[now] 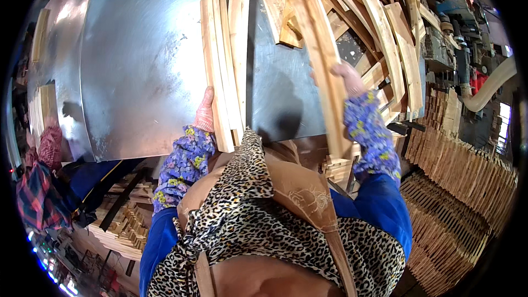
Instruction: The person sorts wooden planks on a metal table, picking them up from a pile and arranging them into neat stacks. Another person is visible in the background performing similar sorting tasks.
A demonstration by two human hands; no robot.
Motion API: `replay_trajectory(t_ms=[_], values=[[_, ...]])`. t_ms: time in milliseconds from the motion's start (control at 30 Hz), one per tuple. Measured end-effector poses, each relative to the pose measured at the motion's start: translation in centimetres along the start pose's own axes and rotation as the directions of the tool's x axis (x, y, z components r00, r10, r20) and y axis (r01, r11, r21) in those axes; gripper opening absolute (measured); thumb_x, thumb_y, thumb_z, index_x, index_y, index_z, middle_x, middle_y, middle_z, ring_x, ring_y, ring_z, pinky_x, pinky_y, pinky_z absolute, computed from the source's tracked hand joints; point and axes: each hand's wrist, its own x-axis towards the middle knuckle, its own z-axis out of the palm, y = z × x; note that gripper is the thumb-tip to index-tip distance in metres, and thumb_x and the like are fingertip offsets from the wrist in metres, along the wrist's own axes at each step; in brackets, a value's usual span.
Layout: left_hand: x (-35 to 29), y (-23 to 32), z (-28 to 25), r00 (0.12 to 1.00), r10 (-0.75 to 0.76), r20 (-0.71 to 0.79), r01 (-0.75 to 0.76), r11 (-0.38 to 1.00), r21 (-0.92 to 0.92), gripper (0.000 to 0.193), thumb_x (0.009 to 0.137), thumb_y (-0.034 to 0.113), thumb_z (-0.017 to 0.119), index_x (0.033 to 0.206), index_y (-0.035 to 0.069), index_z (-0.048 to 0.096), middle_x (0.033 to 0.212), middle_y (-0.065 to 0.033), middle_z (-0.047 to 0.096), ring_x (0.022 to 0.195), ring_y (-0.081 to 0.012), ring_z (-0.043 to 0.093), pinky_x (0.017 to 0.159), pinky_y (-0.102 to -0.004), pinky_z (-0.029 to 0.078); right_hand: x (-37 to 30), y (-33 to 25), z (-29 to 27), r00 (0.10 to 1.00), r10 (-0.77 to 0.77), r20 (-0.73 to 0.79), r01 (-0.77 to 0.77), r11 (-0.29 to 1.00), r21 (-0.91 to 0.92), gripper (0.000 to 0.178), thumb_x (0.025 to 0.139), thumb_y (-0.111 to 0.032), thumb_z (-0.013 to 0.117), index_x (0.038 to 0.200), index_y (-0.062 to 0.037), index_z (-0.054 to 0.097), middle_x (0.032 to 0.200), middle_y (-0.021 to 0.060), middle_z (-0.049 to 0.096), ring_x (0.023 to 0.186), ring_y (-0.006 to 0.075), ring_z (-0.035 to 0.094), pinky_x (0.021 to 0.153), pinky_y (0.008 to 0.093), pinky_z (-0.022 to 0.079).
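My left hand [204,111], in a pinkish knit glove, is closed on the near end of a few narrow wooden slats [216,71] standing side by side on the metal table. Its thumb lies along their left side, and its other fingers are hidden. A longer wooden strip [238,33] lies against the right of these slats. My right hand [350,79], also gloved, grips the right edge of a wooden board [322,60], which is tilted and slightly blurred. The near end of this board reaches over the table's front edge.
Loose wooden strips [379,27] are heaped at the table's far right. The metal table [140,49] stretches left, where a co-worker's gloved hand [50,140] is beside more slats [45,107]. Stacked wood [456,148] stands at right, below a pale hose [495,85].
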Motion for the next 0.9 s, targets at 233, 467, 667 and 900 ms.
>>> replay_trajectory(t_ms=[233,467,667,900], values=[[0.5,-2.1,0.9,0.994,0.085,-0.071,-0.085,0.996,0.012,0.080,0.099,0.053,0.078,0.155,0.000,0.055,0.137,-0.0220,0.072,0.118,-0.0370,0.074,0.104,-0.0528,0.062,13.9,4.0,18.2,0.956,-0.286,0.069,0.253,0.918,0.305,0.063,0.108,-0.051,0.066,0.142,0.0015,0.068,0.126,0.0132,0.076,0.114,0.0239,0.072,0.100,0.0382,0.059],[-3.5,1.6,3.2,0.982,0.108,-0.154,-0.084,0.984,0.157,0.079,0.097,0.041,0.080,0.157,0.001,0.049,0.136,-0.0218,0.072,0.117,-0.0378,0.073,0.105,-0.0519,0.062,6.7,-7.1,0.9,0.538,-0.803,-0.255,0.180,0.406,-0.896,0.070,0.083,-0.038,0.087,0.142,-0.0058,0.067,0.134,0.0218,0.072,0.127,0.0389,0.068,0.110,0.0480,0.053],[-4.9,5.1,3.7,0.819,0.534,-0.208,-0.208,0.615,0.760,0.080,0.092,0.033,0.083,0.158,0.004,0.048,0.132,-0.0205,0.071,0.113,-0.0350,0.074,0.098,-0.0485,0.062,6.5,-5.3,-20.3,0.552,-0.669,-0.498,-0.437,0.276,-0.856,0.076,0.091,-0.041,0.078,0.158,-0.0091,0.056,0.132,0.0258,0.072,0.129,0.0423,0.067,0.115,0.0490,0.052],[-7.2,5.2,3.0,0.578,0.761,-0.294,0.602,-0.154,0.783,0.124,0.080,0.036,0.089,0.172,-0.002,0.016,0.167,-0.0313,0.036,0.153,-0.0452,0.042,0.128,-0.0474,0.039,1.4,-6.5,-12.7,0.816,-0.153,-0.558,-0.301,0.712,-0.635,0.073,0.099,-0.050,0.076,0.151,-0.0006,0.063,0.134,0.0223,0.073,0.126,0.0288,0.068,0.110,0.0409,0.053]])
